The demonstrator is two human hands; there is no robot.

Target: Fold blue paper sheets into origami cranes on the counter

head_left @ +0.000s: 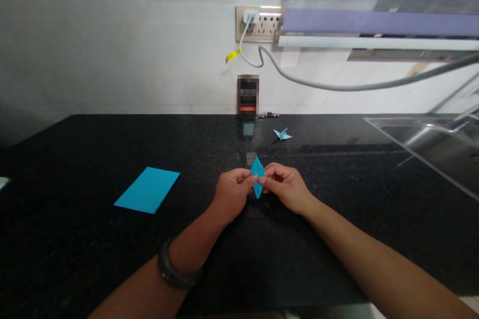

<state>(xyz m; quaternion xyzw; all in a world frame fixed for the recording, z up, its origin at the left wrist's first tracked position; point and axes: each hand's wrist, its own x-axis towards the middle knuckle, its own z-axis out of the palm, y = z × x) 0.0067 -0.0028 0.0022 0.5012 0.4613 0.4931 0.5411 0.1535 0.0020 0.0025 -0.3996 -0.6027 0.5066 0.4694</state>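
Between my two hands is a blue folded paper [257,165], a narrow diamond with a crease down its middle and its points facing up and down. My left hand [232,190] pinches its left edge, the thumb lying on the front face. On the opposite edge, my right hand [287,185] grips it in the same way, thumb in front and fingers curled behind. The fingertips behind the paper are partly hidden. Farther back lies a small pale-blue origami bird [283,134]. Flat on the left is a stack of blue paper sheets [147,190].
The black countertop [93,254] meets a tiled wall [123,50]. A blurred-out phone-like object [248,96] leans there beside a beaded strand [269,115]. A grey cable [337,86] runs from the wall socket [266,25] to the right. A metal sink [441,154] is at the right.
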